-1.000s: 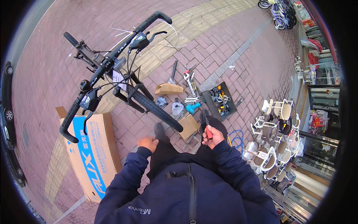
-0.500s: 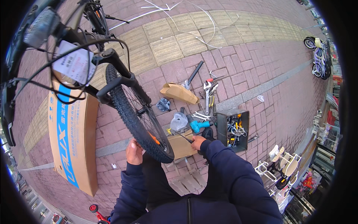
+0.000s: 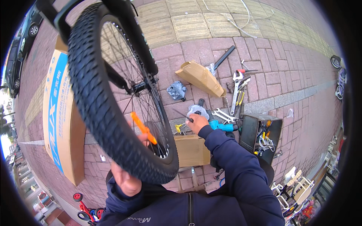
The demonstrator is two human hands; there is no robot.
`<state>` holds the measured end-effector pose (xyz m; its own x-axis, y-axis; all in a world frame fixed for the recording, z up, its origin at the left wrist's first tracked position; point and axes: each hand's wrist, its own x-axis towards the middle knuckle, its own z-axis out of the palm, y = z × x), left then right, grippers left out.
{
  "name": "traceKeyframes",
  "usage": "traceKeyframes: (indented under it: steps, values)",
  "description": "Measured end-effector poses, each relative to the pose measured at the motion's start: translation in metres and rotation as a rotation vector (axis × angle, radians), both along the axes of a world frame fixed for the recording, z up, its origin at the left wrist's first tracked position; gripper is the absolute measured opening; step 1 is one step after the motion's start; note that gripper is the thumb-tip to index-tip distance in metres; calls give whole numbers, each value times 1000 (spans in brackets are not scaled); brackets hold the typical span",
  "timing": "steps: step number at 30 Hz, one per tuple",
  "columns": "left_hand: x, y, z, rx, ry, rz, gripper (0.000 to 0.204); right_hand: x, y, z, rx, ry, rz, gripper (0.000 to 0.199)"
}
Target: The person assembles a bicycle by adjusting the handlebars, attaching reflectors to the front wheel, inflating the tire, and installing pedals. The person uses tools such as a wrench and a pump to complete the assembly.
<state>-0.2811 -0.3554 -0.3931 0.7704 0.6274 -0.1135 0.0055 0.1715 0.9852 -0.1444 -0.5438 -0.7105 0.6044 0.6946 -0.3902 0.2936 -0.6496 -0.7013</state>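
Up close, the big black bike wheel filled the left side of the view, standing upright over the brick pavement between the long cardboard box and a small flat cardboard piece. It looked heavy and stiff, with a bumpy rubber tyre that should not slip in the fingers; the thin spokes looked easy to bend, so the tyre or the fork seemed the best places to hold. The left hand was curled against the bottom of the tyre, but I could not tell how tight it held. The right hand was closed around a thin dark tool, reaching toward the wrenches and the blue tool near the open toolbox. Compared with a second earlier, the handlebars had gone out of view, the wheel looked much bigger and nearer, and the right hand had moved out toward the tools.
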Motion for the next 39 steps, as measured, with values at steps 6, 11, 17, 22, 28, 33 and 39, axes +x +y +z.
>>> traceKeyframes:
  steps: [6, 11, 17, 22, 28, 33, 39]
  values:
    - [-14, -30, -23, 307, 61, -136, 71, -8, -13, 21, 172, 582, -665, 21]
    - [-8, -24, -36, 240, 77, -221, 61, -71, -62, 24, 83, 787, -818, 18]
    - [-12, -4, -36, 75, 9, -220, 50, -124, -89, 22, -11, 1194, -865, 21]
    - [-31, 30, -26, 1, 24, -303, 51, -138, -86, 22, -295, 241, -511, 19]
    - [-33, 30, -10, -23, 79, -378, 66, -96, -43, 32, -141, -405, -248, 49]
    - [-26, 28, 3, 82, 187, -438, 66, -40, -13, 17, -346, -779, 188, 30]
    - [-28, 21, 10, 584, 3, -228, 76, 24, -25, 39, -479, -648, 323, 17]
